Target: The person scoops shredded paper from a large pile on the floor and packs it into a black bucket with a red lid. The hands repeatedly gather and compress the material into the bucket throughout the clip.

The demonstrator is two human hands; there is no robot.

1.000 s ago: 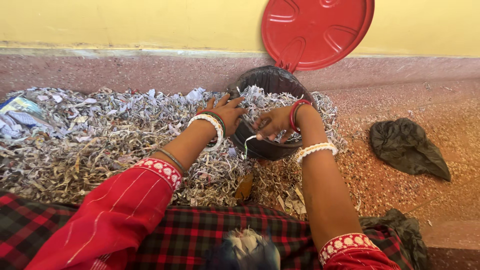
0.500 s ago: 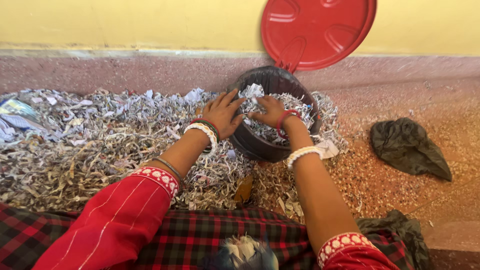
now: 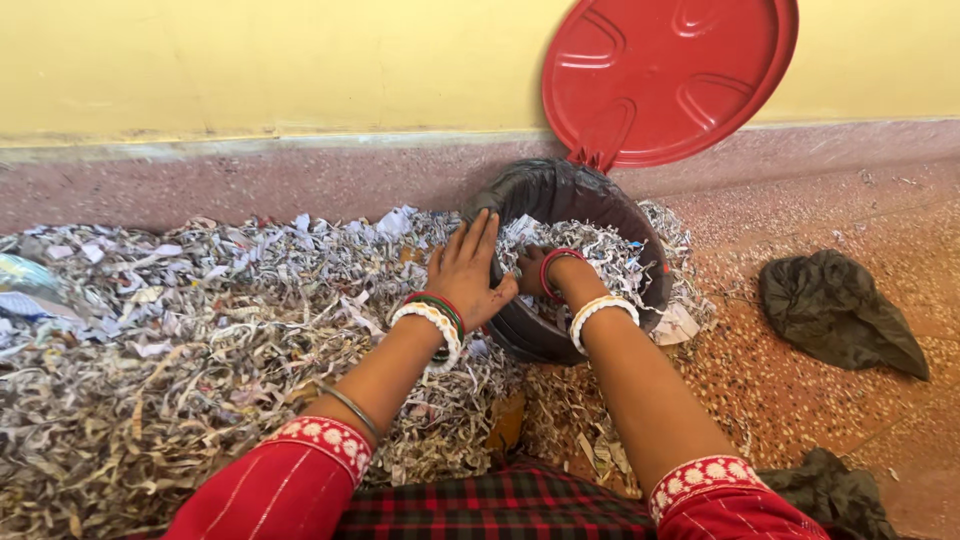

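The bin (image 3: 560,270), a black-lined round tub lying tilted toward the person, is being steadied by the left hand (image 3: 468,272), which is being pressed flat and open against the near-left rim, fingers spread, nothing being gripped; that hold seems meant to keep the mouth from rolling while it is being filled. The right hand (image 3: 538,277) is being pushed down inside the bin, buried to the knuckles in the shreds (image 3: 590,255) already in there, and whether it is clenched on a handful or spread flat cannot be told, since the fingers are being hidden by paper. The shreds inside are being packed against the far wall, seemingly to make room. The lid (image 3: 668,75), red and round, is being kept swung back above the bin against the yellow wall, so the opening is being left free. The pile (image 3: 200,330) of shredded paper is being kept just left of the bin, touching its side, within easy reach. A dark cloth (image 3: 835,310) is lying well to the right of the bin, apart from it
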